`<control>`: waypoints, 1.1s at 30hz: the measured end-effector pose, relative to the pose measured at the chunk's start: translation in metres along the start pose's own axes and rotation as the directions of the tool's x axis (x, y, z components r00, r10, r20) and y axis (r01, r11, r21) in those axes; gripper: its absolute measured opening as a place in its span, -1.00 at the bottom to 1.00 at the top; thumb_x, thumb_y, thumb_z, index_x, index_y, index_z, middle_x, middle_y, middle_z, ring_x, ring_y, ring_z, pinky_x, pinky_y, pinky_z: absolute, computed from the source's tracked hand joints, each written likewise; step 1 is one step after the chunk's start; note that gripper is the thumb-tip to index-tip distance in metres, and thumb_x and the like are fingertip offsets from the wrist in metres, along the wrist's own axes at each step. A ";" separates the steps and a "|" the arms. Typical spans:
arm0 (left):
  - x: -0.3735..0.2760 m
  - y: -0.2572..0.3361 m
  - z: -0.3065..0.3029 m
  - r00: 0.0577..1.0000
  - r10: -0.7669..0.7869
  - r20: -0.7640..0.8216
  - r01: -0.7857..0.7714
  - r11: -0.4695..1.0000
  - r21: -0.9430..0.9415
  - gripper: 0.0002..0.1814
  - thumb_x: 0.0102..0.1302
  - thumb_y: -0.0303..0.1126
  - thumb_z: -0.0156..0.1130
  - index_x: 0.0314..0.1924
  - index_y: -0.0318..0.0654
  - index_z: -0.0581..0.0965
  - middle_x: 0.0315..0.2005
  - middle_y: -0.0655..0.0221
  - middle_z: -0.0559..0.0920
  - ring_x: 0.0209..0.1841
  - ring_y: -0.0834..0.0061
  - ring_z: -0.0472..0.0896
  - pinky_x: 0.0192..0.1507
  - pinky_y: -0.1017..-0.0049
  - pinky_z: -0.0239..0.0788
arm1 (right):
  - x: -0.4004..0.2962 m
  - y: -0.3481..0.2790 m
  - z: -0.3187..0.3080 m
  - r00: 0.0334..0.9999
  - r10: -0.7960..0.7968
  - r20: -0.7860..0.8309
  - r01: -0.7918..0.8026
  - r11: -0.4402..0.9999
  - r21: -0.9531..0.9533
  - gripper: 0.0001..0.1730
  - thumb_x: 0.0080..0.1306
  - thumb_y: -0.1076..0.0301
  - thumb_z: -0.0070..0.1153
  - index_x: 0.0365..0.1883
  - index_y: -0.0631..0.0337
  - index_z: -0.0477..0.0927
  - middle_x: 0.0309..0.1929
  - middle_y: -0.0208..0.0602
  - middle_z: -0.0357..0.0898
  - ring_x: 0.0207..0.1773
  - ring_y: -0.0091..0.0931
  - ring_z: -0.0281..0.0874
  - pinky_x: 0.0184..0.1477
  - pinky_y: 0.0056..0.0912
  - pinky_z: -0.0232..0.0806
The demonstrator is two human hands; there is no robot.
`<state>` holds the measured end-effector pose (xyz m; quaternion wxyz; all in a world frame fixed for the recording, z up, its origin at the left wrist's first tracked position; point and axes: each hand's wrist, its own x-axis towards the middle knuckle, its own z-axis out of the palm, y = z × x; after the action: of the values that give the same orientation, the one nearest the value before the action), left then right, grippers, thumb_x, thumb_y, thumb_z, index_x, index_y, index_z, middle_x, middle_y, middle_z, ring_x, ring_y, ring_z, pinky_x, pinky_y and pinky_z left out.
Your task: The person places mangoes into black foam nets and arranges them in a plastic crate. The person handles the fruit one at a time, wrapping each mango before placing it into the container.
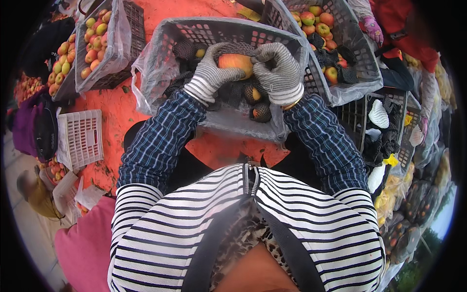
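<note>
A red-yellow apple [235, 65] is held above a plastic-lined black crate [237, 126] in front of me. My left hand [215, 71], in a grey striped knit glove, grips it from the left with the thumb along its near side. Dark foam netting [237, 48] covers the apple's far edge. My right hand [279, 71], gloved alike, pinches the netting at the right with bent fingers; its fingertips are partly hidden. Below, in the crate, lie apples in black foam nets [261, 112] and more dark netting [231, 94].
A lined crate of apples and black nets [330, 75] stands at the right, near a co-worker's pink-gloved hand [373, 30]. Lined crates of apples [98, 40] stand far left, above a white plastic crate [82, 135]. A crate with white and black foam nets [381, 113] is at my right elbow.
</note>
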<state>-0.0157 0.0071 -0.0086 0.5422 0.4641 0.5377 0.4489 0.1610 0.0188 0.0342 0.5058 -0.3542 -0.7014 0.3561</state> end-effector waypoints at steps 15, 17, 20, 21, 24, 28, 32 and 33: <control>0.022 -0.164 0.010 0.739 -0.415 0.530 -0.046 0.755 0.655 -0.12 -0.36 -0.46 0.48 0.07 -0.21 0.25 -0.09 0.27 0.47 -0.06 0.46 0.46 0.03 0.47 0.33 | 0.006 0.020 -0.064 0.904 0.426 -0.037 -0.379 0.838 0.392 -0.84 0.24 0.41 -0.03 -0.25 0.31 0.43 -0.35 -0.23 0.54 -0.41 -0.55 0.50 -0.39 -0.55 0.38; 0.020 -0.181 0.025 0.632 -0.533 0.563 -0.354 0.448 0.821 -0.04 -0.39 -0.29 0.48 0.11 -0.20 0.22 -0.09 0.23 0.47 -0.03 0.38 0.46 0.07 0.45 0.29 | 0.003 0.009 -0.066 0.892 0.451 -0.020 -0.426 0.855 0.295 -0.84 0.24 0.41 -0.03 -0.25 0.31 0.43 -0.36 -0.22 0.54 -0.43 -0.55 0.49 -0.40 -0.54 0.38; 0.031 -0.210 0.037 0.567 -0.584 0.580 -0.365 0.453 0.813 -0.09 -0.29 -0.18 0.41 0.14 -0.14 0.21 0.01 0.08 0.32 0.07 0.17 0.36 0.09 0.36 0.23 | 0.000 0.003 -0.074 0.879 0.476 0.042 -0.469 0.843 0.263 -0.86 0.22 0.43 -0.02 -0.29 0.31 0.43 -0.38 -0.23 0.54 -0.44 -0.57 0.48 -0.41 -0.55 0.37; 0.027 -0.216 0.041 0.564 -0.583 0.584 -0.394 0.431 0.812 -0.11 -0.26 -0.19 0.39 0.15 -0.13 0.21 0.02 0.08 0.31 0.07 0.17 0.36 0.09 0.36 0.23 | -0.003 0.004 -0.076 0.874 0.482 0.059 -0.479 0.837 0.266 -0.86 0.22 0.43 -0.02 -0.30 0.31 0.43 -0.39 -0.24 0.54 -0.44 -0.58 0.48 -0.41 -0.55 0.37; 0.022 -0.223 0.038 0.559 -0.535 0.633 -0.484 0.410 0.774 -0.16 -0.18 -0.21 0.34 0.16 -0.10 0.20 0.06 0.09 0.26 0.07 0.15 0.35 0.09 0.36 0.22 | -0.007 0.009 -0.079 0.838 0.530 0.130 -0.540 0.772 0.335 -0.86 0.21 0.45 0.00 -0.27 0.29 0.44 -0.38 -0.32 0.51 -0.39 -0.62 0.46 -0.37 -0.62 0.35; 0.044 -0.208 0.034 0.512 -0.605 0.610 -0.429 0.435 0.791 -0.34 -0.09 -0.15 0.26 0.08 -0.11 0.36 0.04 0.16 0.36 0.06 0.20 0.38 0.09 0.40 0.23 | -0.005 0.003 -0.082 0.770 0.614 0.173 -0.632 0.696 0.341 -0.83 0.19 0.47 0.02 -0.25 0.31 0.43 -0.36 -0.34 0.50 -0.34 -0.63 0.46 -0.34 -0.65 0.36; 0.087 -0.223 0.012 0.810 -0.571 0.138 0.075 0.333 0.940 -0.67 0.01 -0.26 0.16 -0.19 -0.18 0.54 -0.28 0.18 0.60 -0.16 0.24 0.54 -0.06 0.42 0.35 | -0.003 -0.002 -0.077 0.806 0.573 0.144 -0.580 0.720 0.382 -0.86 0.19 0.47 0.01 -0.28 0.31 0.41 -0.37 -0.29 0.50 -0.39 -0.62 0.45 -0.37 -0.59 0.36; 0.088 -0.194 0.029 0.848 -0.514 0.126 0.128 0.429 0.894 -0.63 0.01 -0.29 0.15 -0.12 -0.16 0.50 -0.26 0.14 0.58 -0.15 0.23 0.53 -0.06 0.39 0.34 | -0.005 0.001 -0.078 0.816 0.570 0.101 -0.562 0.739 0.372 -0.87 0.20 0.46 0.00 -0.30 0.30 0.40 -0.38 -0.27 0.50 -0.43 -0.61 0.44 -0.40 -0.56 0.35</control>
<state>0.0130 0.0610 -0.2144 0.4075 0.6338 0.6507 -0.0939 0.2373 0.0259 0.0489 0.4400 -0.4473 -0.4714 0.6198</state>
